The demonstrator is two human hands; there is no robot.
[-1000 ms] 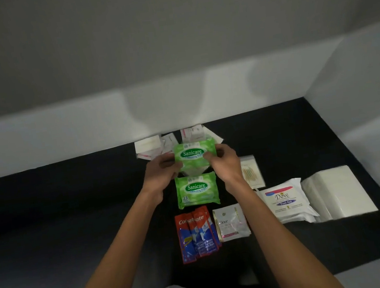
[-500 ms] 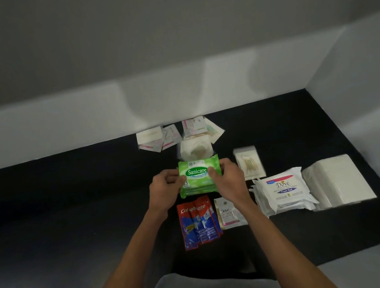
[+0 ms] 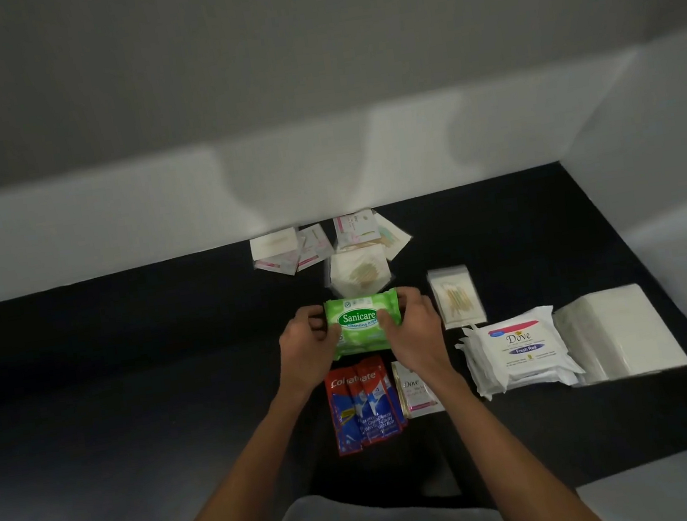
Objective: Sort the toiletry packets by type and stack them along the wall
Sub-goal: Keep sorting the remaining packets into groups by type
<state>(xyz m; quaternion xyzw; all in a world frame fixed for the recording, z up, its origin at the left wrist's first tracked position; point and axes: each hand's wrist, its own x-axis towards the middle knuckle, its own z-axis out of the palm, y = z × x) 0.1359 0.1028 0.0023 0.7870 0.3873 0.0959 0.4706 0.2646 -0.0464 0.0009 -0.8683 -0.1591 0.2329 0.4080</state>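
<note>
Black mat [image 3: 130,376] against the white wall [image 3: 108,212], toiletry packets spread out.
Left hand [image 3: 308,352] and right hand [image 3: 415,334] grip the green Sanicare wipes pack [image 3: 359,324] by its ends, mid-mat, just beyond the Colgate sachets [image 3: 363,406].

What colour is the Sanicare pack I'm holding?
The Sanicare pack is bright green, with white lettering on a darker green oval; the head view shows it.

"Sanicare" on green pack [image 3: 359,324], "Colgate" on red sachets [image 3: 365,406], "Dove" on white pack [image 3: 519,346]
</note>
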